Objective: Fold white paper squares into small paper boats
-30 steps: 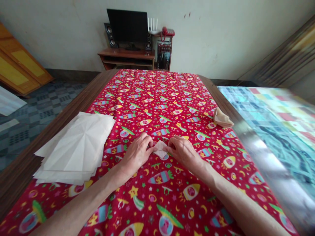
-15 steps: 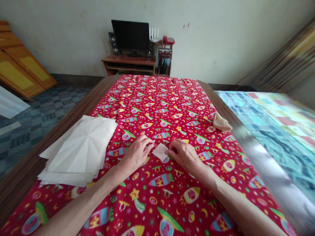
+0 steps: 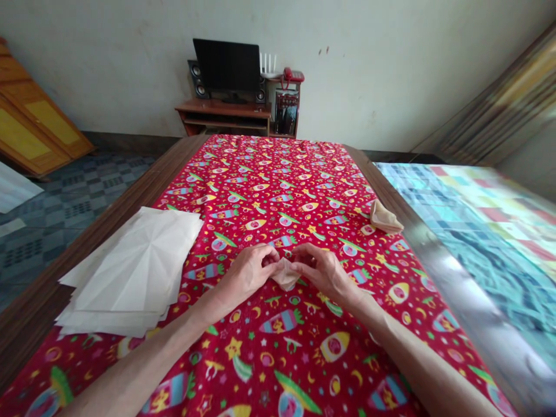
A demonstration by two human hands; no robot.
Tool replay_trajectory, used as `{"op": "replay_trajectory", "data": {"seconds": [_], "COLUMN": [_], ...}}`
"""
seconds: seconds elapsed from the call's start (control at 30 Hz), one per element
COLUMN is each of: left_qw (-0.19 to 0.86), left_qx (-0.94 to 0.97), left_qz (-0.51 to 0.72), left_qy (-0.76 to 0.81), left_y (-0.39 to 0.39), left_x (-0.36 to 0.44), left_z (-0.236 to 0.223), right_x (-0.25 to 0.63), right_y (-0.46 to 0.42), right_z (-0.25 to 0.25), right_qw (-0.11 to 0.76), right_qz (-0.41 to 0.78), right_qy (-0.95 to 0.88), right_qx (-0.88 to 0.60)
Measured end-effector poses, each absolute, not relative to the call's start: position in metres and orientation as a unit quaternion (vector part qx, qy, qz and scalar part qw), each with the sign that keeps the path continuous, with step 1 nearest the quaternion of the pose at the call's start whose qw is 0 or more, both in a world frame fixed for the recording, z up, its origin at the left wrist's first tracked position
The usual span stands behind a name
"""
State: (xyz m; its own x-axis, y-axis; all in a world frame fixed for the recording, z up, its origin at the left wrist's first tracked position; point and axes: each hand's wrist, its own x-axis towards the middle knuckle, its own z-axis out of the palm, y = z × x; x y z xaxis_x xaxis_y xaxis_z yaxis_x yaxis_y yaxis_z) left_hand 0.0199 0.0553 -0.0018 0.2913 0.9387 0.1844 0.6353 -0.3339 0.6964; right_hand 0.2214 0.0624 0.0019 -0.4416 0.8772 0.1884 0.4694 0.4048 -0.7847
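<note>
A small folded piece of pale paper (image 3: 286, 277) is pinched between my two hands, just above the red patterned cloth (image 3: 282, 359). My left hand (image 3: 254, 265) grips its left corner between thumb and fingers. At the opposite corner, the thumb and fingers of my right hand (image 3: 324, 269) are closed on it. The fingers partly cover its upper edge. To the left lies a stack of larger creased paper sheets (image 3: 134, 266), with fold lines fanning out from the middle of the top sheet. A folded paper piece (image 3: 386, 218) rests near the cloth's right edge.
The cloth covers a brown wooden table (image 3: 143, 185). Beyond its far end are a monitor (image 3: 226, 65) on a small desk (image 3: 223, 110) and a red telephone (image 3: 293, 76). A bed with a checked cover (image 3: 469, 231) adjoins the right side. A yellow cabinet (image 3: 39, 121) stands left.
My left hand has come over to the paper's left corner and now grips it. The paper, flat and diamond-shaped before, looks raised and bent between both hands. The view has shifted slightly.
</note>
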Motion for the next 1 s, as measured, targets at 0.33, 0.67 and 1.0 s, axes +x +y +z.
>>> {"op": "replay_trajectory", "data": {"seconds": [0.33,0.67,1.0], "left_qw": [0.286,0.231,0.203], "left_qx": [0.749,0.71,0.694], "left_qz": [0.34,0.42,0.381], "left_qy": [0.492,0.516,0.576], "left_y": [0.047,0.049,0.058], "left_x": [0.021,0.006,-0.012], "left_z": [0.019,0.029,0.019], "right_x": [0.213,0.22,0.229], "right_y": [0.057,0.062,0.071], "right_z": [0.013,0.009,0.006], "right_qw": [0.38,0.452,0.414], "right_qz": [0.367,0.302,0.224], "right_qy": [-0.736,-0.688,-0.704], "right_qx": [-0.423,-0.481,-0.532]}}
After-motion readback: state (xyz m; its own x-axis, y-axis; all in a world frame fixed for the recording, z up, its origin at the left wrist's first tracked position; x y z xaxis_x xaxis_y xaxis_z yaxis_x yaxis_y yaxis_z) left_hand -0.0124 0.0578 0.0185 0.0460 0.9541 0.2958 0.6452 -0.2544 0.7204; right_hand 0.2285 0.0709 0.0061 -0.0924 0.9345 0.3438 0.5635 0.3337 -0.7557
